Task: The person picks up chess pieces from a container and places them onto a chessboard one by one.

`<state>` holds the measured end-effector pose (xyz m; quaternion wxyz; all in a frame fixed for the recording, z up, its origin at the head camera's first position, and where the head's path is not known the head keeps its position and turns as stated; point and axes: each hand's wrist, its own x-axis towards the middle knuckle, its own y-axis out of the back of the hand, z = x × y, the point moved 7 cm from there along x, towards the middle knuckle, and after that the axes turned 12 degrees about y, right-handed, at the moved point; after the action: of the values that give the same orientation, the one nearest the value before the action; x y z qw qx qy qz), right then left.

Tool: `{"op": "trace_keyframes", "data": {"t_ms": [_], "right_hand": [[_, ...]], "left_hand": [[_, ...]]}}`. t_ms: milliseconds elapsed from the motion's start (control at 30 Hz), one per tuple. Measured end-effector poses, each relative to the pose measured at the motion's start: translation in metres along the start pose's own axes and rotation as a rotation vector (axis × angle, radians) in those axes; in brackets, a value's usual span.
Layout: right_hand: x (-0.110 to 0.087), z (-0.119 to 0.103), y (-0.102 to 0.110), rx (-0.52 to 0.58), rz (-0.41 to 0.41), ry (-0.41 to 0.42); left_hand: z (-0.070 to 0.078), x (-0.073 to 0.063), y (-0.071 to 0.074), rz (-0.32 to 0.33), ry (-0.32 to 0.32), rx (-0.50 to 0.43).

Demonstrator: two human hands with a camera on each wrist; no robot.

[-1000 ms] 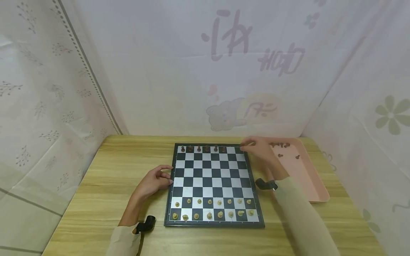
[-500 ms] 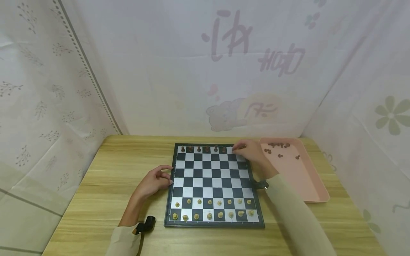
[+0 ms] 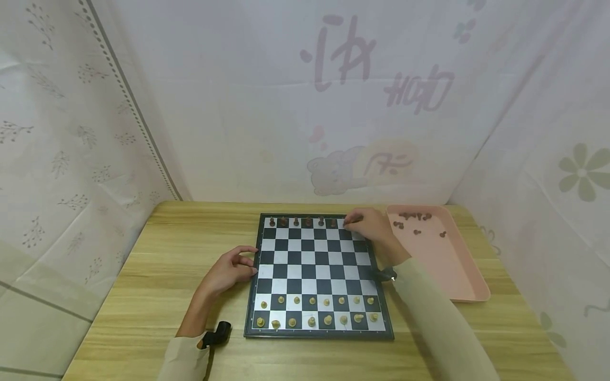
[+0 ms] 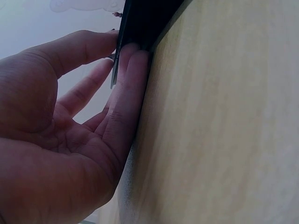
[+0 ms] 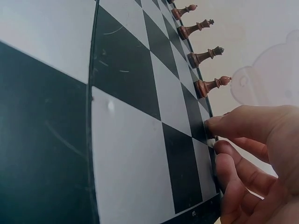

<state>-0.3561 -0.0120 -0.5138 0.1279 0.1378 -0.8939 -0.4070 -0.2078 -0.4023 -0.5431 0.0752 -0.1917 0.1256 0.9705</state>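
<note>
A black-and-white chessboard point(image 3: 308, 257) lies on the table. My left hand point(image 3: 229, 272) holds its left edge; in the left wrist view the thumb and fingers point(image 4: 124, 100) lie on either side of the rim. At the far right of the board, my right hand point(image 3: 371, 225) pinches a small dark chess piece over the back row. The fingers mostly hide that piece, so its kind cannot be told. Beside it stands a dark bishop point(image 5: 212, 86), with a further row of upright brown chess pieces point(image 3: 296, 221) to its left.
Several pale chess pieces point(image 3: 312, 320) stand in two rows on the near side of the board. A pink tray point(image 3: 448, 264) to the right holds several loose brown pieces point(image 3: 418, 232). Patterned curtains point(image 3: 267, 106) hang behind and beside the wooden table point(image 3: 190, 233).
My right hand has moved left from the far right corner square to the neighbouring one, uncovering more brown pieces in the tray. The left hand has stayed at the board's edge.
</note>
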Motion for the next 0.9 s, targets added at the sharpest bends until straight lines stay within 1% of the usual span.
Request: {"op": "trace_keyframes", "data": {"t_ms": [167,233,333,467,533,733,833,900], "right_hand": [[-0.001,0.000,0.000,0.039,-0.001,0.002],[-0.001,0.003,0.002,0.067,0.007,0.000],[-0.003,0.009,0.008,0.076,0.019,0.007],[-0.010,0.015,0.022,0.072,0.032,0.031],[-0.015,0.019,0.031,0.089,0.045,0.034],[-0.035,0.036,0.062,0.091,0.129,0.030],[-0.047,0.046,0.076,0.094,0.170,0.002],[-0.056,0.055,0.085,0.112,0.180,-0.029]], "left_hand": [[0.002,-0.001,0.000,0.002,0.000,-0.005],[0.002,-0.001,0.000,0.003,0.005,-0.003],[0.002,-0.001,0.000,0.006,0.007,0.004],[0.002,-0.002,0.001,0.013,0.006,0.004],[0.001,-0.002,0.001,0.015,0.006,0.005],[-0.001,0.001,0.000,0.021,-0.002,0.021],[-0.001,0.001,0.000,0.020,-0.002,0.021],[0.000,0.000,-0.001,0.019,-0.002,0.019]]}}
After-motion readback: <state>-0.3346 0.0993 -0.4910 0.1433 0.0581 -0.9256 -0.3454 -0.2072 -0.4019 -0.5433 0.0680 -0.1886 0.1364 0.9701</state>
